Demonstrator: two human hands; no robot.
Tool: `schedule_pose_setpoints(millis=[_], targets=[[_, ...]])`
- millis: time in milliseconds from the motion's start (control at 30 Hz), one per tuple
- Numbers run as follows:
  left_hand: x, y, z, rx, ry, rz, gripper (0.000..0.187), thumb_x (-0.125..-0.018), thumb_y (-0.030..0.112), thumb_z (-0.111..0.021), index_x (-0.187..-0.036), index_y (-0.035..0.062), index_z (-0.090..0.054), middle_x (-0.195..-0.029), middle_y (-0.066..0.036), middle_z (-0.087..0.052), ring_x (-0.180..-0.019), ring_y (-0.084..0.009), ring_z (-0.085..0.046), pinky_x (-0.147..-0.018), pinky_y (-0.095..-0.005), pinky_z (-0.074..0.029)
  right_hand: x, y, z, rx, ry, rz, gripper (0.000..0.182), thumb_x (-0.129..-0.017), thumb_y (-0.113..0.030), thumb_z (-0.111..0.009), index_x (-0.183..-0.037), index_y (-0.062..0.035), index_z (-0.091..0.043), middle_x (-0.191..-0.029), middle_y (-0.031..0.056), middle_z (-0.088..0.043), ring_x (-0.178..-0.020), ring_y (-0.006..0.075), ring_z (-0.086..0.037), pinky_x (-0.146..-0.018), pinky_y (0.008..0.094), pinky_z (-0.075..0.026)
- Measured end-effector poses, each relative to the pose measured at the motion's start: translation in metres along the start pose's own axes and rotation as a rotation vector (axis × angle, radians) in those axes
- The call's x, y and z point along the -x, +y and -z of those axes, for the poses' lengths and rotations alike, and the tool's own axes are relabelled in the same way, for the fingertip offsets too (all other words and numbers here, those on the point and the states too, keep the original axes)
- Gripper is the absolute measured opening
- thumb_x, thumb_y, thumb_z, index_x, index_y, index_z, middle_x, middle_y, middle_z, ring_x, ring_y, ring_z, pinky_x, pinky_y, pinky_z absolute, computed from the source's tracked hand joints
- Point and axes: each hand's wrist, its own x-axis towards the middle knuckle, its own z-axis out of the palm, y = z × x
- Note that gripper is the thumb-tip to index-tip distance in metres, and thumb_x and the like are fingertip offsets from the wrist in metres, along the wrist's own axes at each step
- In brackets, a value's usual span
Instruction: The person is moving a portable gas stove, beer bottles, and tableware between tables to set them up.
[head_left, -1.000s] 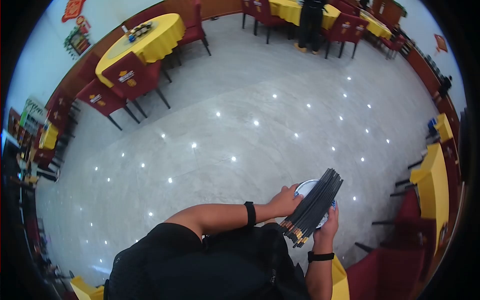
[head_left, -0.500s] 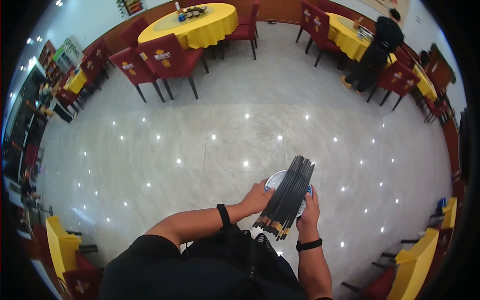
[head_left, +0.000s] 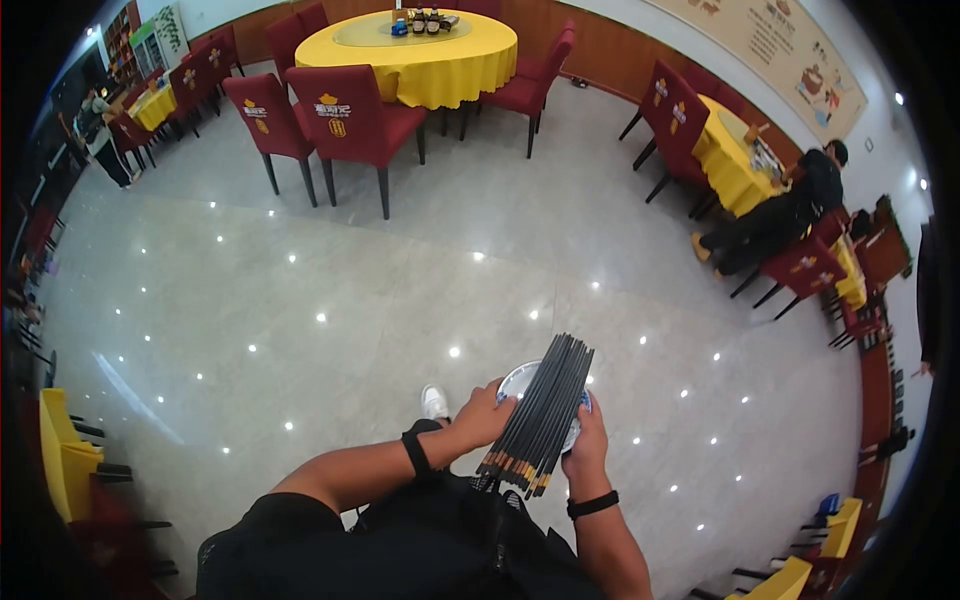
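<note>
A bundle of black chopsticks (head_left: pixel 545 405) with gold and brown ends lies across a white dish (head_left: pixel 519 379) with blue patterning at its rim. The gold ends point back toward my body, and the dark tips reach out past the far rim. My left hand (head_left: pixel 482 414) is closed on the left side of the dish, thumb over the edge beside the chopsticks. On the opposite side, my right hand (head_left: pixel 589 440) grips the rim, its thumb up along the bundle. The chopsticks hide the middle of the dish.
Ahead stands a round table (head_left: pixel 450 75) with a yellow cloth, bottles and red chairs (head_left: pixel 350 125). At right, a person (head_left: pixel 780 215) leans at another yellow-covered table (head_left: pixel 730 165). Another person (head_left: pixel 100 135) stands far left. Yellow-covered furniture (head_left: pixel 65 455) is near at left. Shiny tiled floor lies between.
The view has turned and advanced toward the round table. My hands still carry the dish and chopsticks, now slightly lower left in view. A white shoe has appeared. The person at right bends further over.
</note>
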Motion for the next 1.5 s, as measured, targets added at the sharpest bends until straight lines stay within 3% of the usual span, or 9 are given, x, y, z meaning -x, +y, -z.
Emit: schedule_pose_setpoints(millis=[233,667,767,833,1000,1067,1300,1367,1500], targets=[[0.032,0.047,0.021,0.026,0.076,0.007,0.053,-0.094,0.031,-0.051,-0.138,0.0024,-0.042,-0.117,-0.033,-0.052,-0.108,-0.0451,-0.055,-0.096,-0.0452,-0.043,0.023,-0.035,-0.032,0.061,-0.020,0.032,0.043,-0.100,-0.016,-0.038,-0.140,-0.0008,-0.039,-0.128,0.0123,-0.055,-0.116,0.0233,-0.055,-0.100,0.0362,-0.045],[0.041,0.010,0.014,0.056,0.270,-0.011,0.056,-0.094,0.034,-0.050,-0.140,0.0044,-0.039,-0.118,-0.031,-0.050,-0.107,-0.0461,-0.054,-0.096,-0.0462,-0.043,0.010,-0.038,-0.042,0.018,-0.231,-0.087,0.043,-0.099,-0.012,-0.041,-0.141,-0.0015,-0.038,-0.129,0.0118,-0.054,-0.115,0.0205,-0.054,-0.098,0.0323,-0.044],[0.058,0.025,0.019,0.075,0.384,-0.026,0.050,-0.094,0.027,-0.050,-0.136,-0.0006,-0.044,-0.117,-0.031,-0.055,-0.108,-0.0429,-0.057,-0.095,-0.0442,-0.044,0.003,-0.035,-0.043,0.011,-0.298,-0.095,0.043,-0.099,-0.012,-0.043,-0.140,-0.0012,-0.039,-0.128,0.0122,-0.055,-0.114,0.0204,-0.055,-0.098,0.0325,-0.044],[0.070,0.059,0.025,0.266,0.374,-0.134,0.039,-0.095,0.011,-0.045,-0.130,-0.0073,-0.047,-0.117,-0.019,-0.062,-0.108,-0.0256,-0.060,-0.094,-0.0352,-0.045,-0.005,-0.042,-0.047,0.106,-0.347,-0.049,0.043,-0.099,-0.012,-0.044,-0.141,-0.0010,-0.039,-0.128,0.0118,-0.055,-0.113,0.0197,-0.055,-0.098,0.0319,-0.043],[0.104,0.068,0.019,0.288,0.486,-0.153,0.039,-0.100,0.015,-0.043,-0.133,-0.0047,-0.044,-0.121,-0.015,-0.058,-0.111,-0.0204,-0.055,-0.097,-0.0319,-0.042,0.015,-0.067,-0.061,0.176,-0.468,-0.047,0.045,-0.098,-0.012,-0.044,-0.141,-0.0007,-0.038,-0.128,0.0111,-0.054,-0.115,0.0189,-0.052,-0.099,0.0305,-0.040],[0.103,0.097,0.029,0.335,0.514,-0.151,0.038,-0.100,0.015,-0.043,-0.133,-0.0047,-0.044,-0.121,-0.015,-0.059,-0.111,-0.0201,-0.055,-0.097,-0.0318,-0.042,0.011,-0.091,-0.082,0.244,-0.537,0.008,0.046,-0.098,-0.015,-0.047,-0.141,0.0008,-0.040,-0.130,0.0116,-0.053,-0.118,0.0190,-0.049,-0.103,0.0300,-0.035],[0.104,0.094,0.024,0.376,0.597,-0.204,0.038,-0.100,0.015,-0.043,-0.132,-0.0063,-0.044,-0.121,-0.015,-0.059,-0.111,-0.0201,-0.055,-0.097,-0.0318,-0.042,0.013,-0.097,-0.088,0.239,-0.608,-0.009,0.046,-0.098,-0.014,-0.044,-0.142,0.0004,-0.037,-0.130,0.0122,-0.052,-0.119,0.0197,-0.048,-0.103,0.0320,-0.038],[0.099,0.091,0.023,0.365,0.691,-0.281,0.038,-0.094,0.012,-0.047,-0.125,-0.0087,-0.050,-0.110,-0.023,-0.064,-0.104,-0.0291,-0.062,-0.092,-0.0355,-0.045,0.015,-0.098,-0.089,0.218,-0.595,-0.023,0.048,-0.098,-0.015,-0.046,-0.142,0.0020,-0.037,-0.132,0.0139,-0.051,-0.121,0.0208,-0.048,-0.104,0.0308,-0.034],[0.093,0.070,0.022,0.344,0.685,-0.292,0.037,-0.093,0.015,-0.049,-0.123,-0.0076,-0.052,-0.115,-0.026,-0.061,-0.108,-0.0359,-0.059,-0.095,-0.0393,-0.043,0.011,-0.080,-0.082,0.213,-0.619,0.006,0.047,-0.099,-0.015,-0.045,-0.142,0.0018,-0.037,-0.133,0.0139,-0.050,-0.123,0.0209,-0.047,-0.105,0.0311,-0.034]])
